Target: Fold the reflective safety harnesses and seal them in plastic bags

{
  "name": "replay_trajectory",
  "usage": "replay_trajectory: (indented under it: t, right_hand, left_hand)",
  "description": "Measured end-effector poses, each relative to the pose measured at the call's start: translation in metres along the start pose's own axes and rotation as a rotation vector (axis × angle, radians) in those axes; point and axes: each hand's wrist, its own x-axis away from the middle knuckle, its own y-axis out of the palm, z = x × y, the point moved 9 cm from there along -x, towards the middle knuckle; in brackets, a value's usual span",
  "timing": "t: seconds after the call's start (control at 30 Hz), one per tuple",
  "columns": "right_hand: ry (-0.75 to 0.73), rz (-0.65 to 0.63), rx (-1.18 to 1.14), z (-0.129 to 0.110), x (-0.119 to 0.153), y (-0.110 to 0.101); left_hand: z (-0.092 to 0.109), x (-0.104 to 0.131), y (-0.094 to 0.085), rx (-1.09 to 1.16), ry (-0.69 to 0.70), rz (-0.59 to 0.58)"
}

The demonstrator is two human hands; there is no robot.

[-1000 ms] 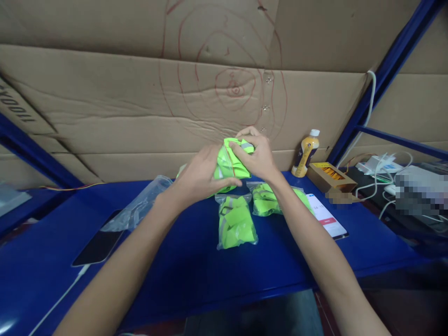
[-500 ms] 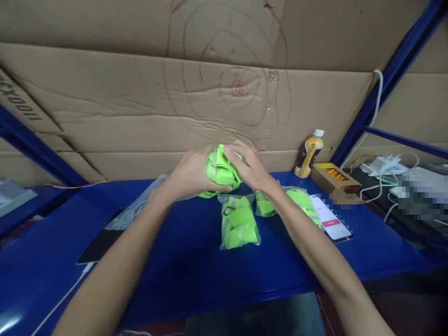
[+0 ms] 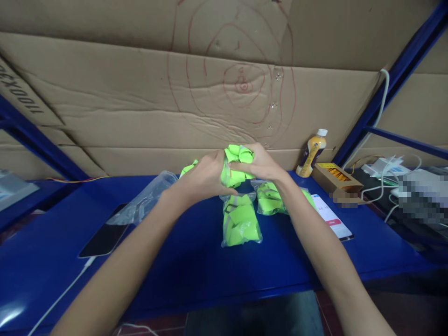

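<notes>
Above the back of the blue table (image 3: 196, 261), both hands hold a folded bundle of neon-green reflective strap (image 3: 238, 155). My left hand (image 3: 206, 176) wraps its left side. On the other side, my right hand (image 3: 262, 163) grips it with the thumb across the front. A neon-green piece (image 3: 188, 168) shows behind my left hand; whether it joins the bundle I cannot tell. Just below lies a clear bag packed with similar green strap (image 3: 242, 221). More green packets (image 3: 269, 199) lie by my right forearm, partly hidden by it. An unfilled clear plastic bag (image 3: 147, 196) rests left of my left hand.
A dark phone-like device (image 3: 103, 240) with a white cable lies at left, partly under the clear bag. At right are a lit phone (image 3: 334, 223), a yellow drink bottle (image 3: 311, 156) and an opened cardboard box (image 3: 338, 182). A cardboard wall (image 3: 133, 121) stands behind.
The bundle and both hands have shifted slightly right, and my grip on it has turned. More of the green piece shows behind my left hand. The view has moved a little.
</notes>
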Motion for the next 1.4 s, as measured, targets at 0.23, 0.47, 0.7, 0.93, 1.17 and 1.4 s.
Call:
replay_trajectory:
  t: [0.23, 0.47, 0.7, 0.93, 1.17, 1.4]
  right_hand:
    - [0.103, 0.057, -0.139, 0.014, 0.002, 0.002]
    - [0.029, -0.208, 0.081, -0.015, 0.009, 0.012]
    - [0.024, -0.158, -0.014, -0.008, 0.009, 0.001]
    - [0.051, -0.134, 0.08, -0.007, 0.011, -0.004]
    - [0.051, -0.163, 0.45, -0.026, 0.014, -0.001]
    - [-0.182, -0.123, 0.476, -0.047, 0.015, -0.015]
  left_hand:
    - [-0.008, -0.004, -0.008, 0.034, -0.074, 0.059]
    - [-0.012, -0.003, -0.005, 0.43, -0.084, -0.147]
    - [0.007, 0.002, -0.022, 0.178, -0.007, -0.062]
    - [0.009, 0.005, -0.019, 0.046, -0.075, 0.005]
    - [0.002, 0.005, -0.022, 0.054, -0.146, -0.038]
    - [-0.003, 0.003, -0.032, 0.302, -0.048, 0.086]
